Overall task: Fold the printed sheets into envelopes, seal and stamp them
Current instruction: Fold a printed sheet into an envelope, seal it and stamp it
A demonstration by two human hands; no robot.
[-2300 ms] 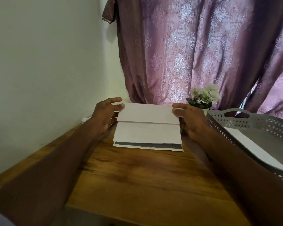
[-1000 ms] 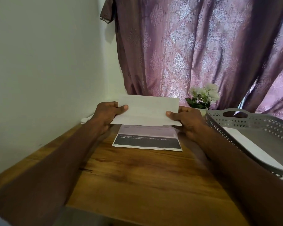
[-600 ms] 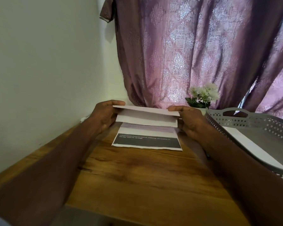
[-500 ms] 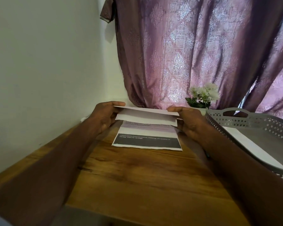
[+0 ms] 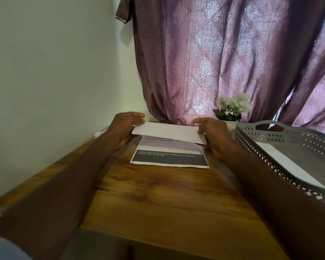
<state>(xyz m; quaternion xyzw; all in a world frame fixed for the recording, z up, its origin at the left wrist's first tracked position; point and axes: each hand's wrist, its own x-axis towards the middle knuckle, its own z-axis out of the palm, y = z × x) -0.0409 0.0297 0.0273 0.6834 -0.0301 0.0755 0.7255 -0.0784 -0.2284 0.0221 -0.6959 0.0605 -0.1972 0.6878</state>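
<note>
Grip, left hand [image 5: 123, 126]: pinches the left end of the folded upper panel of the printed sheet [image 5: 169, 153], thumb on top and fingers beneath.
Grip, right hand [image 5: 213, 135]: pinches the right end of the same panel, fingers curled round its edge.
Printed sheet: lies at the far middle of the tabletop [image 5: 158, 199]; its blank-backed upper panel is raised and turned toward the person, while the near part lies flat, showing a dark band with white text that is too small to read.
Tray [image 5: 281, 139]: grey, perforated wall, at the right of the tabletop; a white sheet [image 5: 289, 166] lies inside it.
Potted flowers [image 5: 232, 106]: white blooms, behind the right hand.
Backdrop: purple patterned curtain [image 5: 223, 59]; pale wall [image 5: 51, 72] at left.
</note>
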